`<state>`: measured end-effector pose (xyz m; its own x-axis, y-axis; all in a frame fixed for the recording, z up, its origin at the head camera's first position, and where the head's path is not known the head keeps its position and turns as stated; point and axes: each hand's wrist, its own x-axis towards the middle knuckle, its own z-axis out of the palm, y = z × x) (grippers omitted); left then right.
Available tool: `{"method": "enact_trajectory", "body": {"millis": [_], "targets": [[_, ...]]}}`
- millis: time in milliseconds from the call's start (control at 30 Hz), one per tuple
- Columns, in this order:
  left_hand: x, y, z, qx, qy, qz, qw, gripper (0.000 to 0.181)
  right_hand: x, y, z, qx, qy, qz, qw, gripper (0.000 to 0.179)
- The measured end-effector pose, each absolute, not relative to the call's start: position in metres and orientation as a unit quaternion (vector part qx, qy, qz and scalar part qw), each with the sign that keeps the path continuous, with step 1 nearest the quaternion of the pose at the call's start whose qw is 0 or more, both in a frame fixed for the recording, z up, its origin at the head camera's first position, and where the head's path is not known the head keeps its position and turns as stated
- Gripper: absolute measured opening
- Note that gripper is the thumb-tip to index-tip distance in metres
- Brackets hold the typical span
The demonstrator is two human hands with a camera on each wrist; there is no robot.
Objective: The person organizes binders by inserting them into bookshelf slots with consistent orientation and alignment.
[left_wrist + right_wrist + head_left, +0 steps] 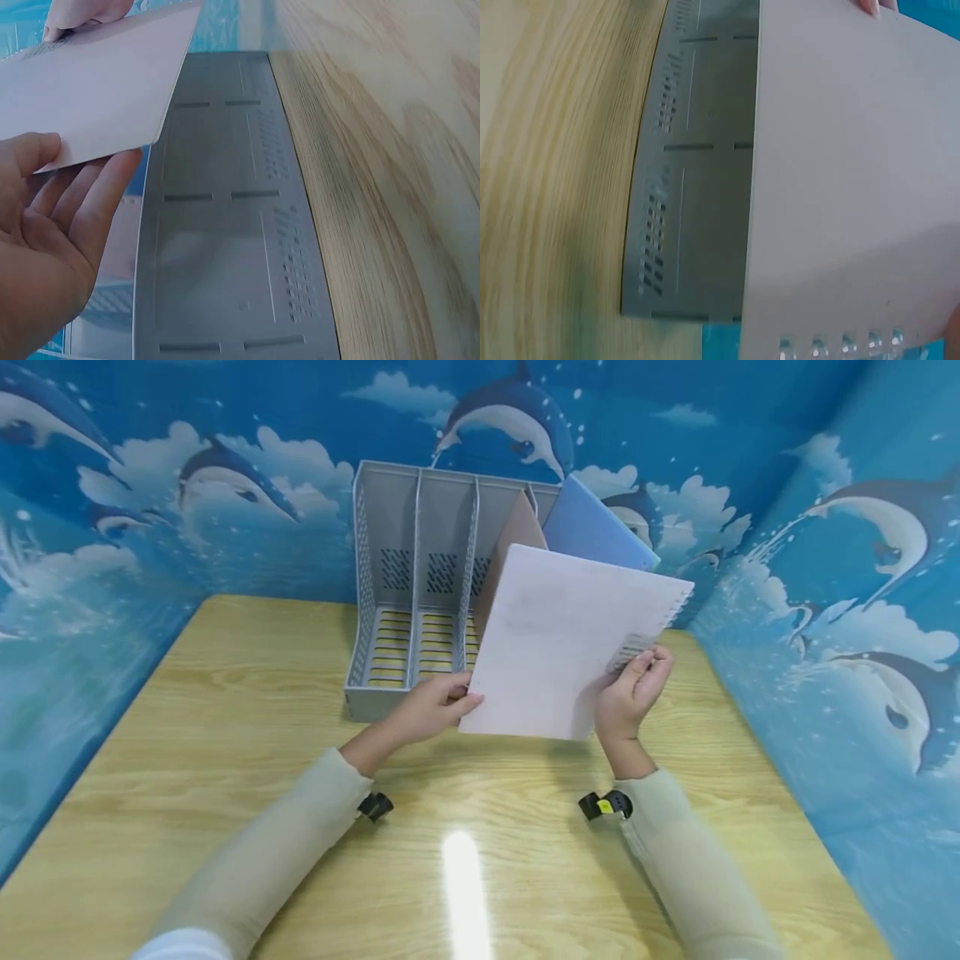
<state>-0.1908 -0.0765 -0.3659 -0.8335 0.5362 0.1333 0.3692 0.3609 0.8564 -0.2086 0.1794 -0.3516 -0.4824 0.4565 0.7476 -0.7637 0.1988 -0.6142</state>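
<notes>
A spiral-bound notebook [562, 643] with a plain whitish cover is tilted up between both hands, in front of a grey file organizer [386, 514]. My left hand [435, 706] pinches its lower left corner, thumb on the near face, fingers behind. On the other side, my right hand [633, 693] grips the notebook near its coiled edge, by a block of small print. In the left wrist view the notebook [97, 90] overhangs the organizer's grey panel [217, 247]. The right wrist view shows its cover [855, 150] and clear coil loops at the bottom.
A brown book or folder [521, 531] and a blue one [596, 531] stand in the organizer's right part, partly hidden by the notebook. Slots to the left show slatted bottoms. The wooden table [247, 693] meets dolphin-patterned blue walls [262, 510] at the back and sides.
</notes>
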Motion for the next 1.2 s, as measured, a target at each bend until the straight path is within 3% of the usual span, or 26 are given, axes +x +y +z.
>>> {"method": "enact_trajectory", "body": {"millis": [167,367,633,933,1200], "targets": [[-0.190,-0.097,-0.367,0.271,0.811,0.509,0.102,0.027,-0.212,0.162,-0.355,0.162,-0.586,0.636,0.476,0.020],[-0.189,-0.120,-0.367,0.257,0.800,0.527,0.126,0.030,-0.212,0.144,-0.359,0.153,-0.611,0.619,0.469,0.021],[-0.187,-0.147,-0.371,0.229,0.799,0.538,0.139,0.029,-0.211,0.128,-0.362,0.171,-0.663,0.610,0.399,0.018],[-0.189,-0.154,-0.378,0.190,0.808,0.546,0.112,0.033,-0.199,0.130,-0.351,0.216,-0.713,0.566,0.354,0.018],[-0.187,-0.160,-0.380,0.185,0.814,0.542,0.096,0.033,-0.189,0.137,-0.340,0.242,-0.741,0.560,0.280,0.021]]}}
